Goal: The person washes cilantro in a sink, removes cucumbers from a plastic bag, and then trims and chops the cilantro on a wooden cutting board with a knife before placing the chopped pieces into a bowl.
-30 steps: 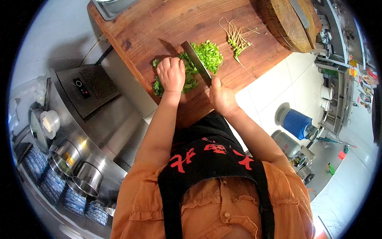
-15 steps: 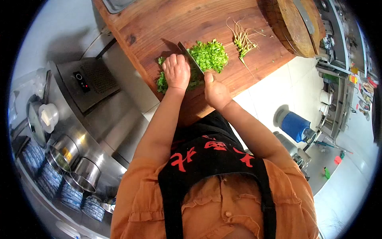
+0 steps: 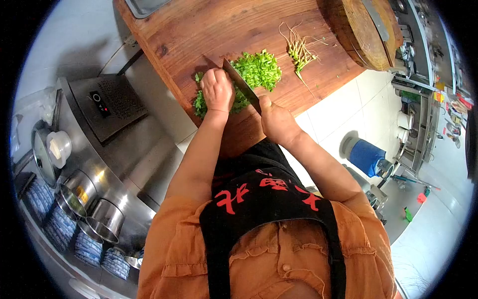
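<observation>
My right hand [image 3: 280, 121] is wrapped around the handle of a kitchen knife [image 3: 243, 85], its dark blade slanting up and left. Beneath the curled fingers of my left hand [image 3: 218, 90] is a bunch of leafy cilantro [image 3: 200, 105], held against the wooden table [image 3: 209, 30]. The blade stands close beside the left fingers; whether it touches them is not clear. On the blade's other side lies a heap of chopped green stems [image 3: 261, 69]. Farther right, the pale roots [image 3: 300, 54] lie apart from the heap.
A thick round chopping block [image 3: 348, 32] with another blade [image 3: 375, 20] on it stands at the table's right end. A metal tray [image 3: 144, 6] sits at the far left corner. An induction cooker [image 3: 107, 107] and steel pots [image 3: 105, 219] are to the left, a blue gas cylinder [image 3: 366, 157] to the right.
The knife has lifted and shows more of its blade. My right hand has shifted slightly right and toward my body. My left hand stays on the bunch.
</observation>
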The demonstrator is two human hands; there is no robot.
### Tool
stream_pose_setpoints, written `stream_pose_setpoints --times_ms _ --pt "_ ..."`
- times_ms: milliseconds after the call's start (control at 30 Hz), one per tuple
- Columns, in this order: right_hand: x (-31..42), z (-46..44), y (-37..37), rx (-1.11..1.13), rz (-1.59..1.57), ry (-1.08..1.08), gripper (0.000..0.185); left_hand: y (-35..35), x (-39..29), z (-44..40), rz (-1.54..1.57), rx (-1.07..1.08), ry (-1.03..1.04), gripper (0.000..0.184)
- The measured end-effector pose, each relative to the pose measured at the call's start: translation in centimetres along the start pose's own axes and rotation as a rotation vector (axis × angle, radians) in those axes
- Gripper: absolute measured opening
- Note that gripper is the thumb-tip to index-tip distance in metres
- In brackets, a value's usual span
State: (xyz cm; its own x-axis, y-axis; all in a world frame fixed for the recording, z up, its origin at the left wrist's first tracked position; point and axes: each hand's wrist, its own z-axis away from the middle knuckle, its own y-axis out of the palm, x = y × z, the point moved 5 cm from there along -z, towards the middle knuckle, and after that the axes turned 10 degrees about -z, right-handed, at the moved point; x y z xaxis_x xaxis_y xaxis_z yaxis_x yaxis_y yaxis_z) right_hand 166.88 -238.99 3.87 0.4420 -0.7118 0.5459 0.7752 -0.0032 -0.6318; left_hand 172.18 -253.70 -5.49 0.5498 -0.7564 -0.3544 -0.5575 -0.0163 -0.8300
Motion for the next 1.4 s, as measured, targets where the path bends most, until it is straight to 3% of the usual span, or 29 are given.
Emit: stream_pose_setpoints --times_ms 233,400,467,500,667,767,900,1000,1133,1167,1300,1400 --pt "-1.6 -3.8 3.7 -0.118 0.002 -0.011 0.020 -0.2 -0.5 -0.1 -0.034 0.103 -0.025 0.012" --pt "-4.1 -1.5 2.7 -0.130 -0.191 -0.001 0.020 -0.1 0.3 0.1 0.118 0.073 -0.043 0.016" --pt "-5.0 1.4 1.9 -0.069 -0.125 0.050 0.022 -0.8 0.2 -0.1 0.140 0.041 -0.039 0.017" --pt "-3.4 3.4 0.0 -0.251 0.010 -0.114 0.026 -1.0 0.1 -0.3 0.155 0.025 -0.027 0.018" --pt "-7.3 7.8 0.3 -0.079 0.343 0.061 0.038 -1.1 0.0 -0.4 0.086 -0.002 -0.023 0.017" --pt "-6.8 8.5 1.7 -0.020 0.372 -0.021 0.043 -1.5 -0.4 -0.3 -0.043 -0.009 -0.042 0.016" --pt "-4.7 7.1 3.7 0.023 0.230 -0.055 0.038 -1.0 0.1 -0.3 0.007 0.099 -0.133 0.012" --pt "-4.8 6.2 4.8 -0.129 0.011 -0.113 0.031 -0.6 1.3 -0.6 0.120 0.131 -0.123 0.012" --pt "-4.7 5.7 4.7 -0.056 -0.034 -0.007 0.025 -1.8 0.8 1.2 0.365 0.113 -0.149 0.013" --pt "-4.8 5.7 4.8 -0.036 -0.065 0.037 0.025 -2.2 0.5 1.9 0.467 0.092 -0.109 0.010" --pt "-5.7 5.6 5.1 0.010 -0.125 0.125 0.027 -3.6 -0.4 3.5 0.393 0.133 0.032 0.010" --pt "-6.4 6.3 4.4 -0.008 -0.256 -0.035 0.032 -3.6 -0.3 3.9 0.345 0.157 0.191 0.010"
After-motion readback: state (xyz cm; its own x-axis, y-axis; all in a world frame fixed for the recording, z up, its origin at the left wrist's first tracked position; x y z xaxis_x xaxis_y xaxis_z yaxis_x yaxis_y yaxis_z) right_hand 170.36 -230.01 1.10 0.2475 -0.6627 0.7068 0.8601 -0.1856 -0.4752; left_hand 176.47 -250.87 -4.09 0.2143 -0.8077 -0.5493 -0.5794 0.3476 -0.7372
